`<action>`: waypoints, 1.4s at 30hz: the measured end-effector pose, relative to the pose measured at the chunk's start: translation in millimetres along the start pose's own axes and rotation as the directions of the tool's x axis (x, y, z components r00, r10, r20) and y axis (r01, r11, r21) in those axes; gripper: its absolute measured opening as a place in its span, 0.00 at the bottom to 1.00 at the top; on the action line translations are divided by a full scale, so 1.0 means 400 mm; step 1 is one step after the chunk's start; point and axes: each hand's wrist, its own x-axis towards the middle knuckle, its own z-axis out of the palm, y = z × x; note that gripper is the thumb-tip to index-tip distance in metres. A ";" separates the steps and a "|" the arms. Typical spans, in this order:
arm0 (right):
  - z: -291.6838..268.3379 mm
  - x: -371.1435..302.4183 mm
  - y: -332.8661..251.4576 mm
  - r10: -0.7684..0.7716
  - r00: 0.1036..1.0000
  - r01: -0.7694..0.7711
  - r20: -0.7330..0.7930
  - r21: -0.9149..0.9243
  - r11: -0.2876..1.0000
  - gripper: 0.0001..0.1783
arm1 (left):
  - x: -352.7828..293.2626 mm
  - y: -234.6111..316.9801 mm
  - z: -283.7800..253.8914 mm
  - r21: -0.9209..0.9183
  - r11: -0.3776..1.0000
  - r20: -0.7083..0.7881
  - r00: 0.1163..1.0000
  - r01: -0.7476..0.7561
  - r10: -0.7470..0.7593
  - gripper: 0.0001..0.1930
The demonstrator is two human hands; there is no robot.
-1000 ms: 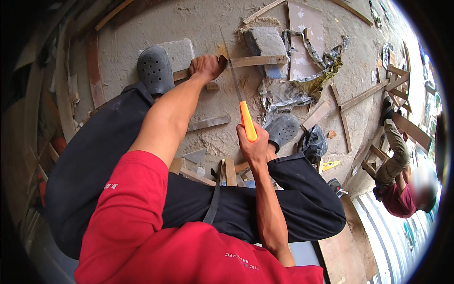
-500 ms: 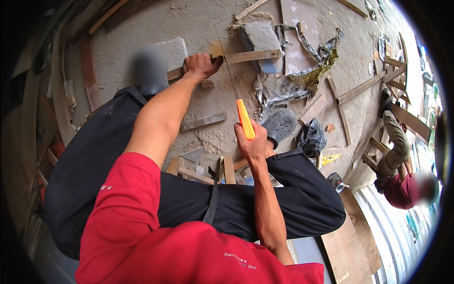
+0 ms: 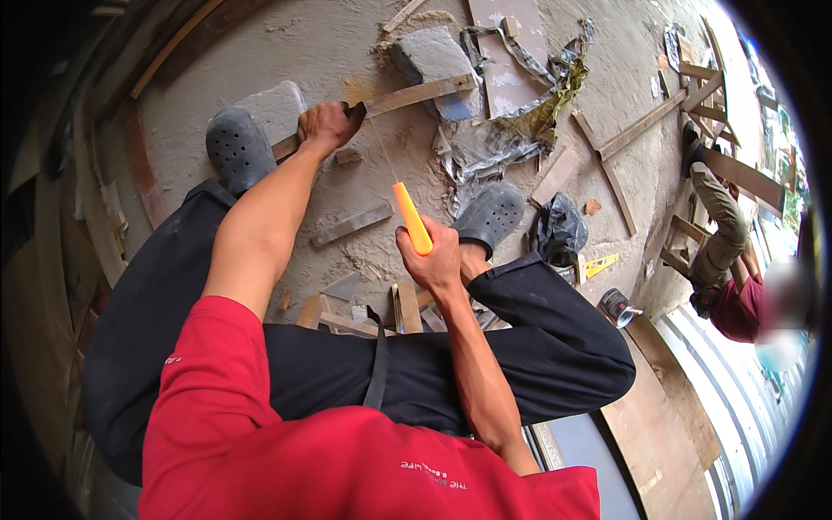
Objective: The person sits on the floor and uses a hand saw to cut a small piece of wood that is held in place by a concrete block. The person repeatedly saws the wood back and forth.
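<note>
My left hand [image 3: 328,126] is closed over a narrow wooden strip [image 3: 425,94], its thumb side beside the saw blade. The strip's right part rests on a pale stone block [image 3: 438,62]. Its left end comes out beyond my hand near another pale block [image 3: 276,106] and my left grey clog [image 3: 236,149]. Wrapped around the orange handle of a handsaw [image 3: 412,221] is my right hand [image 3: 436,257]. The thin blade runs from the handle up to the strip, just right of my left hand. Whether it has cut into the wood cannot be made out.
A short board [image 3: 352,225] lies between my feet. Crumpled plastic sheeting [image 3: 498,143] and a black plastic bag [image 3: 558,230] lie near my right clog [image 3: 491,214]. An open can [image 3: 617,308] stands by my right knee. Another person [image 3: 724,230] sits at the far right among planks.
The whole view has shifted, so most things appear farther left. Both hands keep their grips. The blade length seen beyond the strip earlier is hard to make out now.
</note>
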 end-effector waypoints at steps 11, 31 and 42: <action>-0.013 0.004 0.007 0.004 1.000 -0.004 -0.014 -0.016 1.000 0.10 | 0.033 -0.003 -0.002 -0.011 1.000 -0.055 0.998 -0.017 0.016 0.33; 0.015 -0.073 -0.022 0.004 1.000 -0.005 -0.024 -0.062 0.998 0.10 | -0.011 -0.039 0.009 -0.027 0.999 -0.069 0.997 -0.032 0.030 0.37; -0.007 -0.124 0.014 -0.029 0.999 0.028 -0.027 -0.044 0.999 0.10 | -0.022 -0.028 0.022 -0.032 0.999 -0.042 0.998 -0.038 0.036 0.35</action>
